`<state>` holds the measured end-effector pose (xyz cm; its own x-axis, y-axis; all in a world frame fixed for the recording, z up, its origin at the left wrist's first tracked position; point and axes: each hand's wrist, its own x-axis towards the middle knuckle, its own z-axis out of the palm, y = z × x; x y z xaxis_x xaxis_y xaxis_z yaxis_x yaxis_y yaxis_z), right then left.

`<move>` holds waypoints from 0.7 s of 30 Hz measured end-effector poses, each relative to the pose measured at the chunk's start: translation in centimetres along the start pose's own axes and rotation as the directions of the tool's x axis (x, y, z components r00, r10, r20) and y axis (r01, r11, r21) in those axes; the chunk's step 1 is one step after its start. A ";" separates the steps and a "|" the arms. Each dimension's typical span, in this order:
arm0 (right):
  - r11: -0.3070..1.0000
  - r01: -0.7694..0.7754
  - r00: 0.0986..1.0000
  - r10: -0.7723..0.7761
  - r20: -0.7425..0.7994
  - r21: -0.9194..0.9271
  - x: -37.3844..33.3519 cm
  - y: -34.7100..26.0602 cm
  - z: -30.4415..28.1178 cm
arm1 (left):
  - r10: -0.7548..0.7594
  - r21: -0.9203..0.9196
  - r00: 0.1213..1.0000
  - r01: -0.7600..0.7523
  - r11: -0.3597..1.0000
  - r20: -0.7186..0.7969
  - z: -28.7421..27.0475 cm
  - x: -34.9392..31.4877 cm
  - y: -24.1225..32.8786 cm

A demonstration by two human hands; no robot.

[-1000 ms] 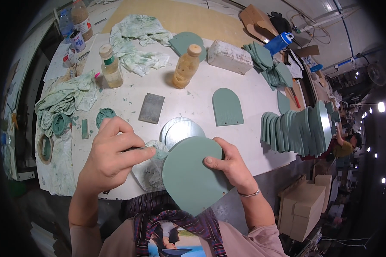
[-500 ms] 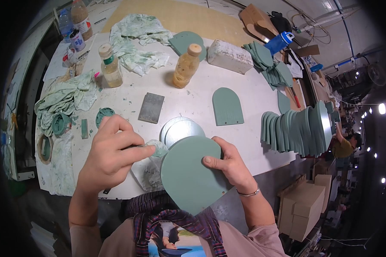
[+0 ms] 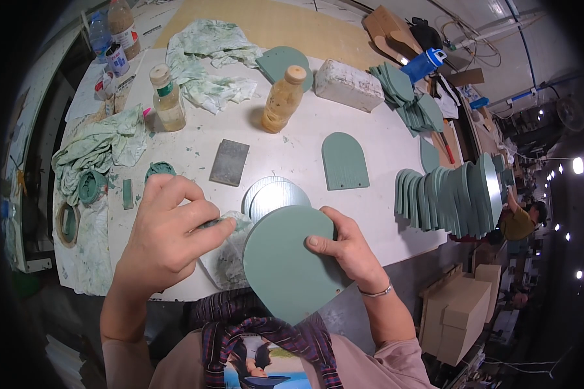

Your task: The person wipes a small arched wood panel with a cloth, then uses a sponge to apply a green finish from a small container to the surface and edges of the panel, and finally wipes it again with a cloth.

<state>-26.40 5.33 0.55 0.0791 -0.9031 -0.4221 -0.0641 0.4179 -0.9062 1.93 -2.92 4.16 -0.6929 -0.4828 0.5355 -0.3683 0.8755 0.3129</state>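
My right hand (image 3: 349, 249) grips a flat green board (image 3: 292, 262) with a rounded end by its right edge, the thumb lying on the face. The board is held tilted over the table's front edge, and small holes show near its lower right side. My left hand (image 3: 172, 233) is closed just left of the board, apart from it. Its thumb and fingers are pinched, and whatever they hold is hidden. Beneath the hands lies a green-stained cloth (image 3: 230, 262). Shiny round discs (image 3: 276, 194) sit behind the board, and a dark grey rectangular block (image 3: 230, 162) lies beyond them.
Another green board (image 3: 344, 162) lies right of centre. A row of green boards (image 3: 444, 198) stands at the right edge. Two bottles (image 3: 283, 100) (image 3: 168, 100), a white block (image 3: 349, 85) and stained rags (image 3: 211, 61) are farther back. A putty container (image 3: 92, 187) is left; cardboard boxes (image 3: 457, 318) stand lower right.
My left hand has shifted slightly down and to the left, its fingers still pinched. The right hand and the board have hardly moved.
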 end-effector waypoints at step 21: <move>0.996 0.006 0.997 0.001 -0.075 0.092 0.2 -0.2 -0.4 | 0.016 -0.119 0.997 -0.007 0.993 0.071 -0.2 -1.3 0.7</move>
<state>-26.72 5.03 0.71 0.0045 -0.9076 -0.4199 0.0278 0.4198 -0.9072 2.68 -1.68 3.90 -0.7408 -0.4664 0.4834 -0.2868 0.8704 0.4002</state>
